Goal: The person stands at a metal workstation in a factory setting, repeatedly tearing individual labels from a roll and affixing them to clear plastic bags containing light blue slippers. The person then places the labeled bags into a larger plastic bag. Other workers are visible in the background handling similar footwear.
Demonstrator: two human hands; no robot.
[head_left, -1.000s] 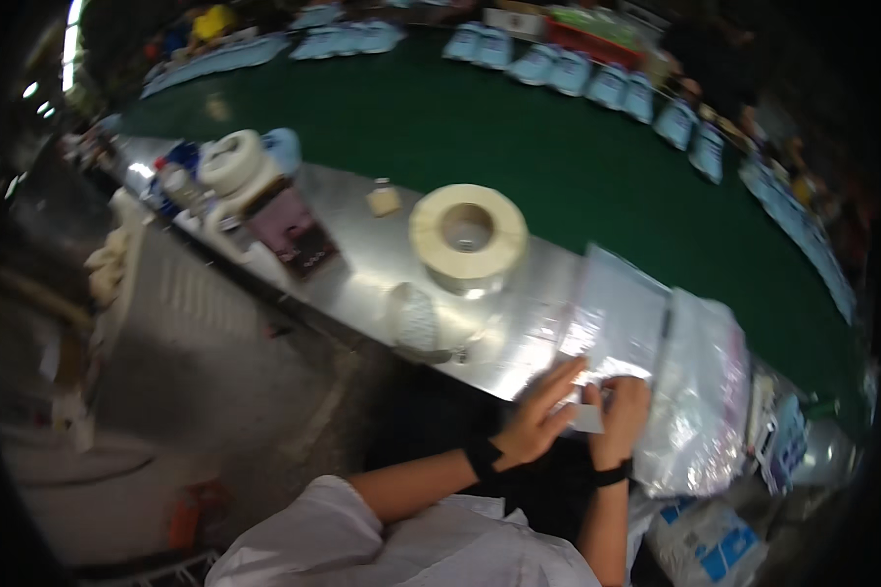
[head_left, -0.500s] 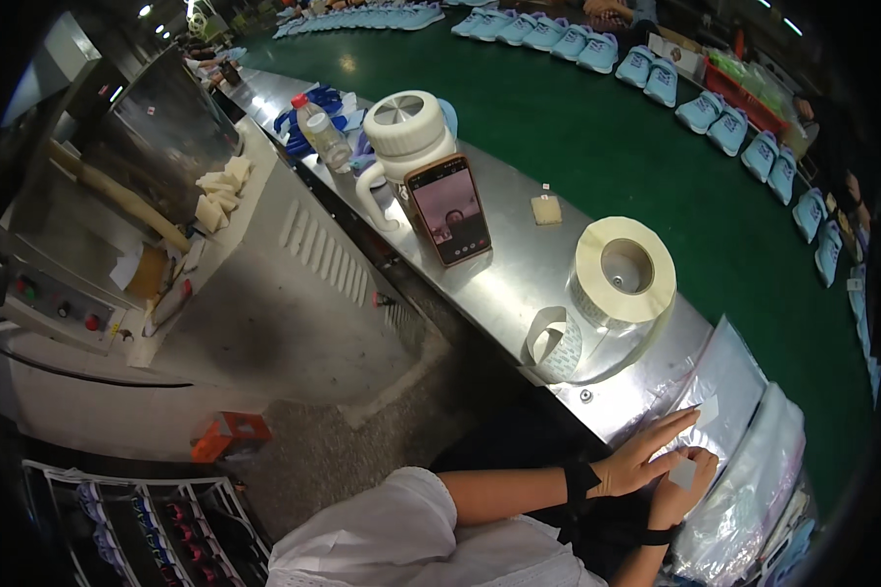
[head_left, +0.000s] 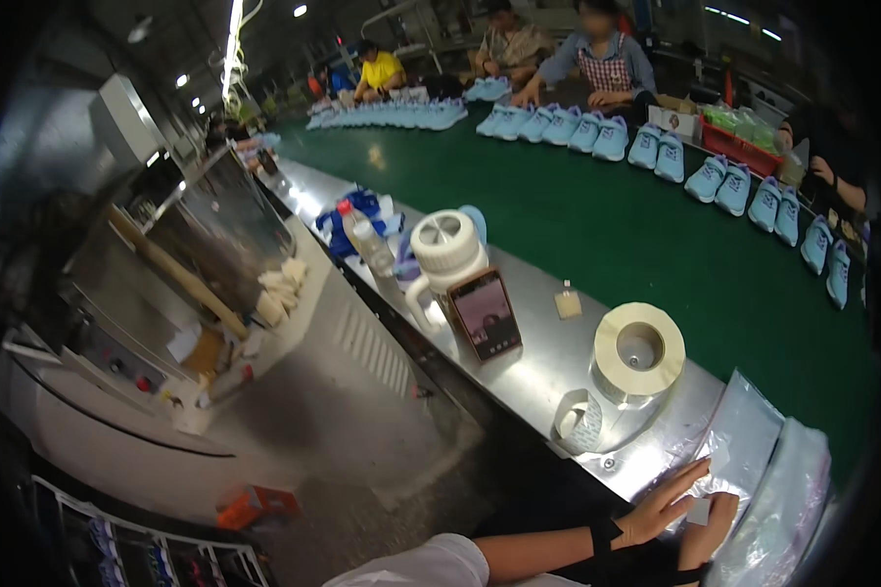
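Pressing flat on a clear bag, left hand lies at the steel bench edge, lower right of view; fingers spread and straight, palm down, nothing gripped; black band at that wrist; right hand just beside it, fingers curled around a small white label, pinching it against the bag's near edge; how tight the pinch is, can't tell; bag lies flat on the bench, near end under both hands, far end pointing at the green belt; second stack of clear bags just right of it, partly overhanging the bench edge; label roll sits flat on the bench near the bag, up-left of the hands; loose curled strip of liner just beside the roll, nearer the bench edge; phone propped tilted against a white jug, well apart from the hands; small tan block between phone and roll; water bottle and blue cloth behind the jug; light-blue shoes lined in rows along the far side of the belt; other people stand or sit at that far side, hands on shoes; grey machine left of the bench, across the aisle.
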